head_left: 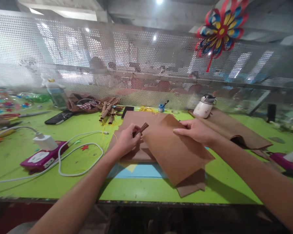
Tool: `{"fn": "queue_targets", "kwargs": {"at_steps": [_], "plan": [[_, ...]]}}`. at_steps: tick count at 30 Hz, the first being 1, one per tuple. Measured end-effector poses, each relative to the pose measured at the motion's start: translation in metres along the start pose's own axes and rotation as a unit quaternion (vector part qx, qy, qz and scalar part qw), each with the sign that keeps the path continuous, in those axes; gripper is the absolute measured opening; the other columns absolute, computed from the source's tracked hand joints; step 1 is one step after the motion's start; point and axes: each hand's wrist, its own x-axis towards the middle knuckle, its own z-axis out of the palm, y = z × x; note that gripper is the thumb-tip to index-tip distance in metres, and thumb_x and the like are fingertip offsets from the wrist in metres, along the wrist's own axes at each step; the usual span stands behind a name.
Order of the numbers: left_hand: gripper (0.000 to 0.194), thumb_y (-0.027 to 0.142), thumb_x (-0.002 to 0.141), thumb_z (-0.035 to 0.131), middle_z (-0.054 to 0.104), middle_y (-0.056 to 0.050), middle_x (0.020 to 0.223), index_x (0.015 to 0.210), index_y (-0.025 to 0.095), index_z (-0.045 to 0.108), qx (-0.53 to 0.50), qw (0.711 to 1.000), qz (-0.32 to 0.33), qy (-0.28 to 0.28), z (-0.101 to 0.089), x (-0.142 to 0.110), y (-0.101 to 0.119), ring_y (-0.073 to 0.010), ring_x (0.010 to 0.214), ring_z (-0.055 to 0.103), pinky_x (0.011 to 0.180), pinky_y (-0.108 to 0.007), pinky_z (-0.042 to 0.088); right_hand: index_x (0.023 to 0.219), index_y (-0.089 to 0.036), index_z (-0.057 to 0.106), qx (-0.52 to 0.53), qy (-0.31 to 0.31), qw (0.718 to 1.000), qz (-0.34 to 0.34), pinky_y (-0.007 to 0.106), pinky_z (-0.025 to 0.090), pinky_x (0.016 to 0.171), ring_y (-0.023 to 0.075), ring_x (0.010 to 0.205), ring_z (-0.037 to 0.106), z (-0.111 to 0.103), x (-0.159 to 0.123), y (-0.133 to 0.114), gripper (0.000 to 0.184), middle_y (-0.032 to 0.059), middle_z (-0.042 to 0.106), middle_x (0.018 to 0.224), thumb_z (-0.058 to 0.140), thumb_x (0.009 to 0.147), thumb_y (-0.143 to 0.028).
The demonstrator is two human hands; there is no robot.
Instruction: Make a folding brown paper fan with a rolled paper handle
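Note:
My left hand (129, 139) is closed on a small bundle of thin brown paper strips (144, 127), whose ends stick out past the fingers. Thumb and fingers of my right hand (196, 130) pinch the upper right edge of a brown paper sheet (177, 151), which is lifted and tilted. Beneath it lie more brown sheets (134, 118), with one corner (194, 183) poking out toward the front edge. Under these a light blue sheet (139, 170) shows on the green table (127, 191).
At left, a purple power strip (36, 159) holds a white plug with a looped cable (81, 175). A phone (60, 117), rolled brown paper tubes (108, 110) and a small blue jar (161, 108) stand behind. A white bottle (203, 106) stands by curled brown paper (231, 128) at right.

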Motion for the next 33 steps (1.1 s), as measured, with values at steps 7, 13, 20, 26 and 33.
{"fn": "queue_targets", "kwargs": {"at_steps": [7,13,20,26,33], "plan": [[0.013,0.023,0.079,0.049,0.068,-0.003,0.084,0.090,0.020,0.055,-0.001,1.000,0.004,0.026,0.002,0.002,-0.003,-0.0159,0.075,0.061,0.067,-0.028,0.045,0.085,-0.017,0.071,-0.311,0.152,0.933,-0.096,0.026,0.041,0.053,0.0196,0.065,0.059,-0.022,-0.014,-0.024,0.021,0.0029,0.067,0.069,0.056,0.074,-0.026],[0.013,0.023,0.079,0.050,0.068,-0.003,0.083,0.090,0.019,0.055,-0.014,0.999,-0.005,0.035,0.003,0.003,-0.001,-0.0156,0.073,0.063,0.066,-0.028,0.047,0.117,-0.015,0.061,-0.365,0.116,0.916,-0.118,0.027,0.042,0.063,0.0192,0.072,0.060,0.010,-0.006,-0.049,0.047,0.0063,0.069,0.085,0.056,0.070,-0.015],[0.014,0.023,0.077,0.052,0.067,-0.002,0.078,0.090,0.019,0.054,-0.105,0.990,-0.056,0.077,0.005,0.006,-0.011,-0.0140,0.066,0.064,0.061,-0.026,0.048,0.129,-0.016,0.048,-0.199,0.000,0.973,-0.119,0.033,0.046,0.065,0.0216,0.077,0.061,0.101,0.006,-0.021,0.061,0.0102,0.067,0.094,0.062,0.076,-0.043],[0.014,0.021,0.077,0.051,0.065,-0.001,0.070,0.090,0.019,0.051,-0.178,0.976,-0.105,0.061,0.008,0.005,-0.011,-0.0130,0.057,0.064,0.051,-0.022,0.047,0.129,-0.017,0.049,-0.011,-0.100,0.977,-0.186,0.032,0.046,0.086,0.0187,0.102,0.059,0.123,-0.013,0.003,0.045,0.0088,0.063,0.115,0.040,0.092,-0.042],[0.012,0.022,0.078,0.051,0.065,-0.001,0.067,0.089,0.019,0.052,-0.125,0.986,-0.109,0.006,0.009,0.003,-0.006,-0.0127,0.053,0.062,0.047,-0.021,0.045,0.099,-0.012,0.065,-0.277,0.074,0.955,-0.077,0.037,0.045,0.075,0.0248,0.085,0.060,0.068,-0.002,0.046,0.035,0.0126,0.068,0.092,0.057,0.081,-0.040]]}}
